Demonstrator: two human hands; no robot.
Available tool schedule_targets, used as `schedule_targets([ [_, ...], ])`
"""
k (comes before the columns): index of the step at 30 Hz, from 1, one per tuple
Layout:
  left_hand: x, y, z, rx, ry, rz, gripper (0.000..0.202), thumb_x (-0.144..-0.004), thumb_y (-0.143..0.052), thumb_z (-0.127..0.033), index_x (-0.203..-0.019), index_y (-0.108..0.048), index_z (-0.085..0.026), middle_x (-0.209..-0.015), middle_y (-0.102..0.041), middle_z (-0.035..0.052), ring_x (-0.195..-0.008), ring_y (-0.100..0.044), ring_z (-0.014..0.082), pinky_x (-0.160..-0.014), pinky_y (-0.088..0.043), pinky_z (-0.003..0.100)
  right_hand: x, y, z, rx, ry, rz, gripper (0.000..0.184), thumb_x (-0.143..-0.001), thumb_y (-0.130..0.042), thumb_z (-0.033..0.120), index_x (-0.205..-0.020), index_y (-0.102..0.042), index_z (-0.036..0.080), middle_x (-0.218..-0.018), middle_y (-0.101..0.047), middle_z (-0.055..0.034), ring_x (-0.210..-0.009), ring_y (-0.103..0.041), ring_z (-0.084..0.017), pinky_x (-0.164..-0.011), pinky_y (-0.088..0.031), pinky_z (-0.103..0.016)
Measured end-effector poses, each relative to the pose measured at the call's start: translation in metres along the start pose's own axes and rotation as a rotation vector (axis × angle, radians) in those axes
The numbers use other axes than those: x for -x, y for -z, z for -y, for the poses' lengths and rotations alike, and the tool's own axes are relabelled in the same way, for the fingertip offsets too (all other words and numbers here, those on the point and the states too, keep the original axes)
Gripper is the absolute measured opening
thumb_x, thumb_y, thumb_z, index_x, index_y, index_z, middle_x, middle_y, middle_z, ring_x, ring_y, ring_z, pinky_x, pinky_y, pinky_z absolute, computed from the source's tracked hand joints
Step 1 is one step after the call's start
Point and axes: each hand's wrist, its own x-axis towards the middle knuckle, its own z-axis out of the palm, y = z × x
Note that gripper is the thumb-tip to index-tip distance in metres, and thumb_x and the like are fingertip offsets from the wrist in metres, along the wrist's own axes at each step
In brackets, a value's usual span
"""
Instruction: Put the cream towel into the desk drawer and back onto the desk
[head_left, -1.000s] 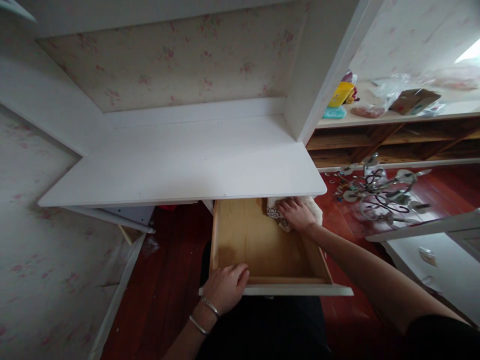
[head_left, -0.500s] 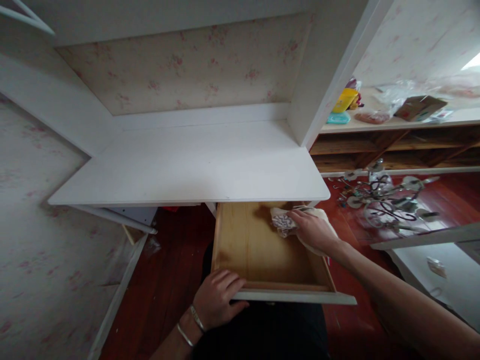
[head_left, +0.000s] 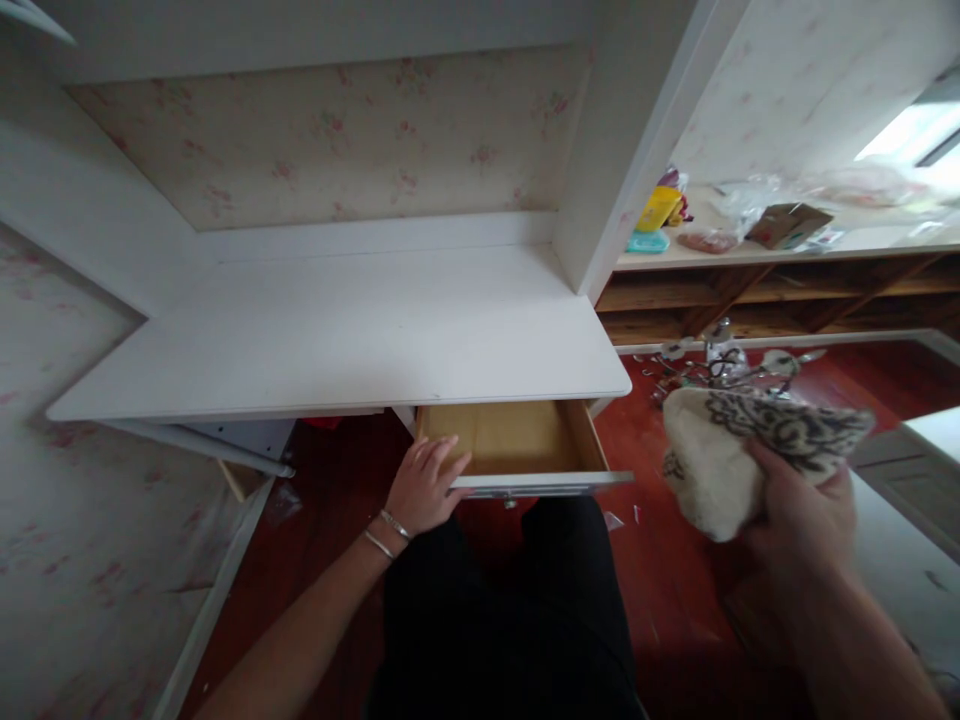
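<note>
One cloth [head_left: 709,465], cream with a dark scroll pattern on part of it, off to the right of the drawer, above the floor [head_left: 652,610]. Right hand [head_left: 810,510] has its fingers closed on the cloth's near side; hand somewhat blurred. One drawer [head_left: 517,435], pale wood inside, partly out beneath the table's front edge; one small knob [head_left: 510,502] visible on its front. Left hand [head_left: 426,485] at the drawer's left front corner, fingers loosely spread, touching the top edge. Two bracelets [head_left: 394,522] on that wrist. One white table [head_left: 390,330] above the drawer. Two dark-trousered legs [head_left: 577,560] below it. Right, on the floor: one chandelier [head_left: 727,365], several arms, partly hidden behind the cloth, arm count uncertain. Beyond, a low shelf unit [head_left: 667,290] carries one yellow container [head_left: 660,208], one turquoise container [head_left: 646,242], one brown box [head_left: 787,226] and clear plastic wrapping [head_left: 746,205], pieces uncountable. Marks on the box too small to read.
</note>
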Motion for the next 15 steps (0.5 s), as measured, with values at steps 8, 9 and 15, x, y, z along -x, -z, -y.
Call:
schedule_targets([
  [8, -0.079, -0.003, 0.025, -0.179, 0.195, -0.05, 0.056, -0.084, -0.06, -0.039, -0.136, -0.047, -0.024, -0.154, -0.027, 0.0127, -0.141, -0.022, 0.0324, -0.114, -0.008, 0.057, 0.045, -0.02, -0.087, -0.176, -0.446, 0.055, 0.05, -0.06, -0.077, 0.022, -0.107, -0.06, 0.022, -0.109, -0.069, -0.0053, -0.087, -0.069, -0.024, -0.074, -0.059, -0.039],
  [9, -0.088, -0.003, 0.028, -0.201, 0.218, -0.031, 0.056, -0.084, -0.059, -0.04, -0.136, -0.047, -0.025, -0.154, -0.025, 0.012, -0.141, -0.022, 0.0323, -0.114, -0.008, 0.057, 0.051, -0.027, -0.099, -0.206, -0.522, 0.03, 0.042, -0.061, -0.074, 0.019, -0.102, -0.062, 0.02, -0.1, -0.07, -0.0045, -0.079, -0.069, -0.022, -0.071, -0.06, -0.038],
  [15, -0.113, -0.012, 0.038, -0.261, 0.336, 0.057, 0.061, -0.085, -0.056, -0.041, -0.142, -0.039, -0.025, -0.152, -0.033, 0.0096, -0.139, -0.026, 0.0326, -0.112, -0.015, 0.057, 0.069, -0.083, -0.155, -0.314, -0.709, 0.04, 0.035, -0.058, -0.072, 0.009, -0.091, -0.063, 0.017, -0.069, -0.068, 0.0022, -0.06, -0.067, -0.018, -0.07, -0.059, -0.035],
])
